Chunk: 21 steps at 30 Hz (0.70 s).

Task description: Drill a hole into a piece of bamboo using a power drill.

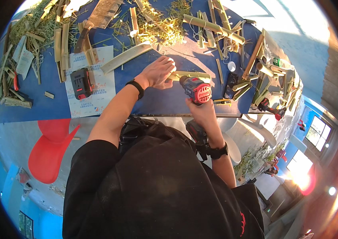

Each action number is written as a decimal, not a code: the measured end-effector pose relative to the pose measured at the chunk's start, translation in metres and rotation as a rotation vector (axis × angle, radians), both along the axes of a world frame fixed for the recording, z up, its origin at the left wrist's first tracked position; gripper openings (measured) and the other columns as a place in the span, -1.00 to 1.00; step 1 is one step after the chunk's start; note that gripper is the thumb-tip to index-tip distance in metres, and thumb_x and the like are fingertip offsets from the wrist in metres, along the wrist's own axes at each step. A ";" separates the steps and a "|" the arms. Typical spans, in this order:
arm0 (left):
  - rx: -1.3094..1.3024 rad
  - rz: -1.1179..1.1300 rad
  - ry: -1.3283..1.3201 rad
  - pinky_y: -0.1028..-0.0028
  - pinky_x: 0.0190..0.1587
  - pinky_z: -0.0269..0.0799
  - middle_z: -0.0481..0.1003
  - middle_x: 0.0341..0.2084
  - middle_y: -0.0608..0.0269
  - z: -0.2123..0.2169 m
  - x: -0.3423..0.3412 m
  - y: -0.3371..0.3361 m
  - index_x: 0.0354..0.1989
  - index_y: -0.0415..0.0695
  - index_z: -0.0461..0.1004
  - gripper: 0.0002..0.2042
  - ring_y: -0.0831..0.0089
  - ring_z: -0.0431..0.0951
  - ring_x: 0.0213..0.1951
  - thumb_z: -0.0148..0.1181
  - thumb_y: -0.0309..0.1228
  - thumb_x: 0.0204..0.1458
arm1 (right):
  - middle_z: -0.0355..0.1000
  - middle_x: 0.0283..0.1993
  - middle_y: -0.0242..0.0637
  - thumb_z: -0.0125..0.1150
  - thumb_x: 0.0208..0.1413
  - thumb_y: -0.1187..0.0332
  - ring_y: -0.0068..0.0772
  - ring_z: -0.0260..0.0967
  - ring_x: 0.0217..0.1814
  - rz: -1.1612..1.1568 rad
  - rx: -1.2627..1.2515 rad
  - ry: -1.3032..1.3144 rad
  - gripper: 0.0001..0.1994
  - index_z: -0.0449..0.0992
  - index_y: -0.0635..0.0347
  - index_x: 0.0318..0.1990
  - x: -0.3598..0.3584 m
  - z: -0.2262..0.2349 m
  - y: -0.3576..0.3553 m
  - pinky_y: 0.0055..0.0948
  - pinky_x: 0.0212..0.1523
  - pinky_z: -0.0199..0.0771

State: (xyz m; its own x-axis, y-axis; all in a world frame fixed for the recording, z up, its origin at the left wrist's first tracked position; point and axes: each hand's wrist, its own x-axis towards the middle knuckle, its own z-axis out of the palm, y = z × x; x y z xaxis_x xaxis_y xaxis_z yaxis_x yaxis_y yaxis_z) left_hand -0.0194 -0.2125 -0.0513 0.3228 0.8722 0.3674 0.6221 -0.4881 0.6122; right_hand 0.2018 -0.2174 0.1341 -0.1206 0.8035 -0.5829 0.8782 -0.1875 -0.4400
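My left hand (158,74) is closed around the left end of a short split bamboo piece (195,75), pressing it down at the blue table. My right hand (201,114) wraps the handle of a red and dark-blue cordless drill (198,90). The drill's front end points forward and left, over or against the bamboo; its tip is hard to make out, so I cannot tell if it touches. Just ahead of my left hand lies a longer split bamboo strip (126,58).
Left of my forearm, a black battery pack (82,83) sits on a printed sheet (106,75). Behind it lies a broad-bladed cleaver (104,12). Bamboo tube (212,28), shavings (165,32), phone (231,86) and yellow cutter (222,102) surround the work. A red chair (47,159) stands left.
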 end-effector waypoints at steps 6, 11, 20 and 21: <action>-0.014 -0.004 0.001 0.15 0.27 0.38 0.50 -0.08 0.01 0.001 0.001 0.000 -0.13 -0.22 0.46 -0.56 0.02 0.50 0.09 0.41 -0.24 -0.15 | 0.64 -0.32 0.06 0.44 0.11 0.11 0.16 0.65 -0.12 -0.018 -0.006 -0.021 -0.66 0.67 0.26 -0.22 -0.002 0.000 -0.002 -0.04 -0.11 0.59; -0.014 -0.012 -0.001 0.15 0.27 0.38 0.50 -0.08 0.00 0.002 -0.001 0.000 -0.13 -0.22 0.45 -0.55 0.01 0.50 0.09 0.43 -0.25 -0.16 | 0.62 -0.37 0.07 0.44 0.11 0.12 0.20 0.64 -0.16 -0.033 0.012 0.003 -0.65 0.66 0.30 -0.27 -0.004 0.002 -0.003 -0.04 -0.13 0.59; 0.009 0.004 -0.050 0.15 0.25 0.38 0.50 -0.09 0.00 -0.001 -0.002 -0.002 -0.14 -0.22 0.44 -0.55 0.01 0.51 0.06 0.44 -0.26 -0.17 | 0.63 -0.35 0.09 0.45 0.10 0.10 0.19 0.65 -0.14 -0.020 0.026 -0.006 -0.62 0.67 0.32 -0.25 -0.008 -0.009 -0.004 -0.04 -0.12 0.60; 0.009 -0.001 -0.047 0.15 0.25 0.38 0.50 -0.09 0.00 -0.001 -0.001 -0.001 -0.14 -0.22 0.44 -0.55 0.01 0.51 0.06 0.44 -0.26 -0.17 | 0.63 -0.35 0.09 0.45 0.10 0.10 0.19 0.65 -0.14 -0.025 0.026 -0.002 -0.62 0.67 0.32 -0.25 -0.007 -0.008 -0.004 -0.04 -0.12 0.60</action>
